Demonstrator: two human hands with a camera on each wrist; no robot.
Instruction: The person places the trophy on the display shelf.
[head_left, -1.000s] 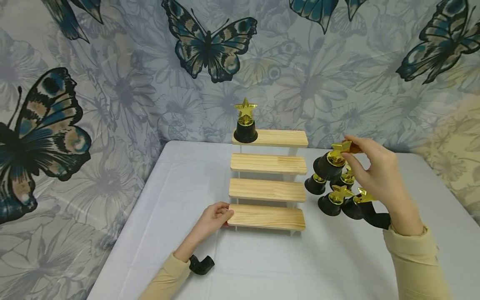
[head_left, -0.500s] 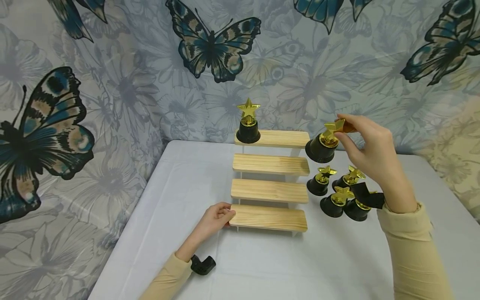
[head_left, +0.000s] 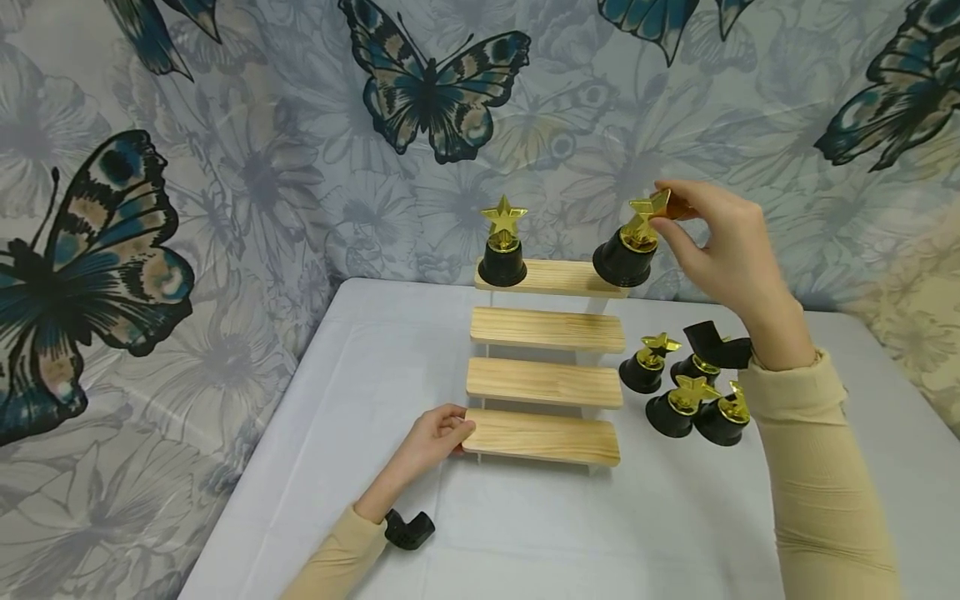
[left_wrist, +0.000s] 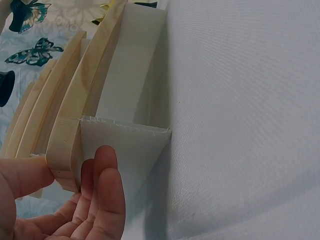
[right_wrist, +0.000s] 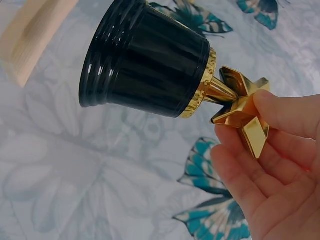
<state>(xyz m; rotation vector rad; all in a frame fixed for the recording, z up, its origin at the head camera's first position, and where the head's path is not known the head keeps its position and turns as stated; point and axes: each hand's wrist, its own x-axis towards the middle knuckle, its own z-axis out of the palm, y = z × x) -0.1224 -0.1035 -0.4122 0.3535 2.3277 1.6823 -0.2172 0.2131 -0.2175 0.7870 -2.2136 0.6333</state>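
Note:
My right hand pinches the gold star of a small trophy between thumb and fingers. Its black base tilts and overlaps the right end of the top shelf in the head view. With thumb and fingers, my left hand grips the left end of the lowest wooden shelf of a four-step stand; the left wrist view shows the thumb on the board's edge. Another star trophy stands upright at the left end of the top shelf.
Several more star trophies stand on the white-covered table right of the stand, partly behind the black wrist camera mount. Another black mount sits at the left wrist. A butterfly-print cloth hangs behind the table.
My right hand has lifted the trophy up and to the left, from above the group on the table to the top shelf's right end. My left hand keeps its grip on the lowest shelf.

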